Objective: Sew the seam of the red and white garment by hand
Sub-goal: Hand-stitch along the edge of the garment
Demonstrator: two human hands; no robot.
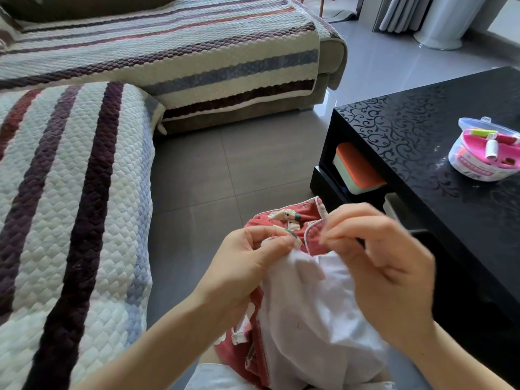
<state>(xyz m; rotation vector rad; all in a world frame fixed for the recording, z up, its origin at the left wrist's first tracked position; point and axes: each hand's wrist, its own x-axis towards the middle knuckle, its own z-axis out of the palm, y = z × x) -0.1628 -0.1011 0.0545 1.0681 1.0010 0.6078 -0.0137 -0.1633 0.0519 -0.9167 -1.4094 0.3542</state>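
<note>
Our left hand point(247, 257) pinches the red and white garment point(304, 302) at its piped edge, thumb over the fold. Our right hand point(374, 263), at the garment's 2 o'clock, has thumb and forefinger pressed together. It is blurred, and we cannot tell whether a needle sits between them. The garment hangs at 6 o'clock in view, white lining outward. To stitch well, we judge the left pinch should keep the seam taut and the stitches small and even. The sewing kit point(484, 153) rests on the black table point(408, 122) at 3 o'clock.
</note>
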